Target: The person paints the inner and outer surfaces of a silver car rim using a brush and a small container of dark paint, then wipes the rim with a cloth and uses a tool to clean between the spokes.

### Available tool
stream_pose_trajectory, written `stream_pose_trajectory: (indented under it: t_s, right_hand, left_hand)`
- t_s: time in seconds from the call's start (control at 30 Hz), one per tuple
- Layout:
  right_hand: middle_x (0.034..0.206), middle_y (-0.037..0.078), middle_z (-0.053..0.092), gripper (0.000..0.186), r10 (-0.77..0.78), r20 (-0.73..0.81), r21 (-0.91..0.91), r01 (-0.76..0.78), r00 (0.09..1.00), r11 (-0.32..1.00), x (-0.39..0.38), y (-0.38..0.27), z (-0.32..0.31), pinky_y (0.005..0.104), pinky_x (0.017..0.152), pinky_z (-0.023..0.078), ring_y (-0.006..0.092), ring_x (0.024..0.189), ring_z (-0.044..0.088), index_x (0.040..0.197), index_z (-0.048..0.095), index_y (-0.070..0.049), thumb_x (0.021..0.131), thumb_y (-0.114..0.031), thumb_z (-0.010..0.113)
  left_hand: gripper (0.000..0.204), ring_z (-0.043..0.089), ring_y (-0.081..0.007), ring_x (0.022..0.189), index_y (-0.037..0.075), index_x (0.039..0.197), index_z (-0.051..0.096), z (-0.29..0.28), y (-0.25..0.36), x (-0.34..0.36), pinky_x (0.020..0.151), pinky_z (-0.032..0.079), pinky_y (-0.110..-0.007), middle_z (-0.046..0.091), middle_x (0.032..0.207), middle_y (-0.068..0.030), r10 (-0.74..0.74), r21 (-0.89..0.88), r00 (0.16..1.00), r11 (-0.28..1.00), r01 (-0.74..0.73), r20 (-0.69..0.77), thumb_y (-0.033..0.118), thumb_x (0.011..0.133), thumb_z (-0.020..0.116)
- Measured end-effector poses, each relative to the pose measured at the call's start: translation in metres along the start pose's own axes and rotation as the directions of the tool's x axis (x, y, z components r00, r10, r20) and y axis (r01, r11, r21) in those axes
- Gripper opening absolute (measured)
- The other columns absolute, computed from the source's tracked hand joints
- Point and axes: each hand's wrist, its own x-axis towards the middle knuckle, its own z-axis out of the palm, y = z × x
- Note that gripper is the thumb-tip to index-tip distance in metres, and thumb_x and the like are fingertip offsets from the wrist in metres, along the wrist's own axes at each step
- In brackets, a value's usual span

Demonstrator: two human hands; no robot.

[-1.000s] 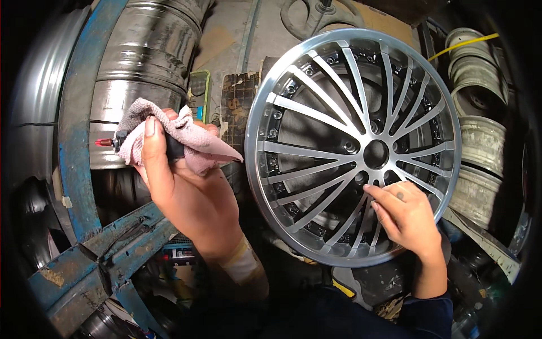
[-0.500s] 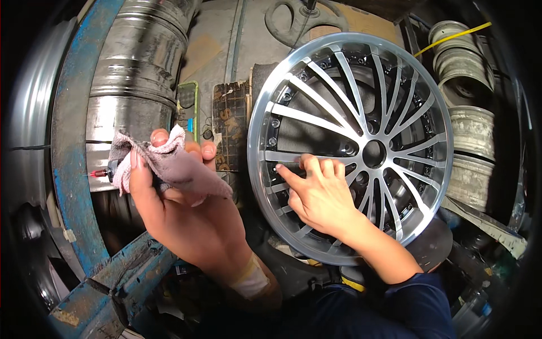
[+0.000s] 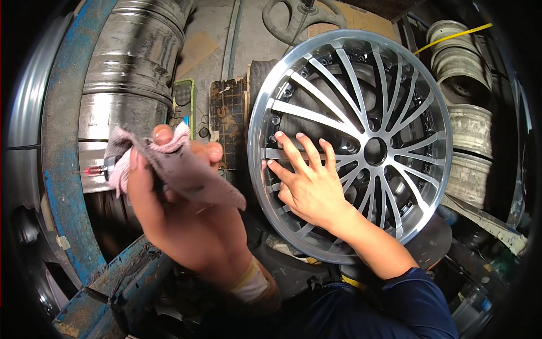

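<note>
A multi-spoke alloy wheel (image 3: 389, 144), silver-faced with a polished lip and dark inner parts, lies face up in front of me. My right hand (image 3: 313, 195) rests over its left side with fingers spread, the tips at the spokes and inner lip; nothing is held there. At the left, my raised left hand (image 3: 195, 231) is closed around a stained pink cloth (image 3: 195, 178). Out of the cloth's left side pokes a slim red-tipped piece (image 3: 95, 169) with a dark body; the folds and fingers hide the rest. A bandage (image 3: 252, 283) wraps my left wrist.
Stacked metal rims stand at the left (image 3: 127, 73) and right (image 3: 468, 130). A worn blue metal frame (image 3: 70, 186) runs along the left. Behind the wheel are a grey handwheel-like part (image 3: 276, 22) and a yellow rod (image 3: 451, 38). A green-edged phone-like object (image 3: 183, 96) lies beyond my left hand.
My right hand's fingers have uncurled and spread across the spokes, with its index finger lower toward the lip. My left hand and the cloth have shifted slightly, with the cloth's loose corner hanging farther right.
</note>
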Motion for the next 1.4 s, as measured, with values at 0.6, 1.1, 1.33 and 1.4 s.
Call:
stream_pose_trajectory:
  t_s: [0.6, 1.1, 1.33, 1.4]
  right_hand:
    - [0.151, 0.011, 0.029, 0.040, -0.020, 0.057, 0.062, 0.016, 0.998, 0.998, -0.009, 0.004, -0.006, 0.0576, 0.109, 0.017, 0.0335, 0.138, 0.026, 0.113, 0.066, -0.016, 0.075, -0.027, 0.063]
    - [0.113, 0.011, 0.058, 0.028, 0.053, -0.211, 0.011, -0.051, 0.976, 0.999, -0.072, 0.125, -0.118, 0.0478, 0.097, 0.036, 0.0305, 0.112, 0.053, 0.098, 0.061, -0.006, 0.072, -0.007, 0.071]
    - [0.083, 0.006, 0.062, 0.021, 0.021, -0.200, 0.156, 0.011, 0.980, 0.988, -0.095, 0.121, -0.110, 0.0440, 0.089, 0.044, 0.0232, 0.085, 0.061, 0.086, 0.063, -0.007, 0.071, -0.012, 0.076]
    - [0.082, 0.006, 0.061, 0.019, 0.014, -0.192, 0.222, 0.030, 0.981, 0.975, -0.098, 0.126, -0.108, 0.0420, 0.087, 0.046, 0.0237, 0.082, 0.061, 0.086, 0.063, -0.007, 0.072, -0.013, 0.076]
  left_hand:
    - [0.024, 0.051, -0.0181, 0.078, 0.006, 0.114, 0.045, -0.001, -0.013, 0.002, 0.079, 0.042, -0.036, 0.052, 0.101, -0.0089, -0.084, -0.008, 0.990, 0.996, 0.086, 0.116, 0.024, 0.100, 0.042]
    - [0.024, 0.048, -0.0193, 0.079, 0.003, 0.114, 0.045, 0.008, -0.025, -0.001, 0.077, 0.042, -0.037, 0.051, 0.104, -0.0102, -0.072, 0.029, 0.997, 0.997, 0.072, 0.022, 0.022, 0.099, 0.044]
    - [0.024, 0.052, -0.0201, 0.079, 0.005, 0.115, 0.046, 0.010, -0.036, -0.002, 0.075, 0.043, -0.037, 0.053, 0.104, -0.0107, -0.050, 0.051, 0.999, 0.997, 0.051, -0.007, 0.022, 0.099, 0.044]
    - [0.024, 0.053, -0.0202, 0.078, 0.007, 0.116, 0.047, 0.018, -0.043, -0.007, 0.074, 0.044, -0.037, 0.053, 0.104, -0.0108, -0.075, 0.061, 0.997, 0.995, 0.076, -0.025, 0.023, 0.099, 0.044]
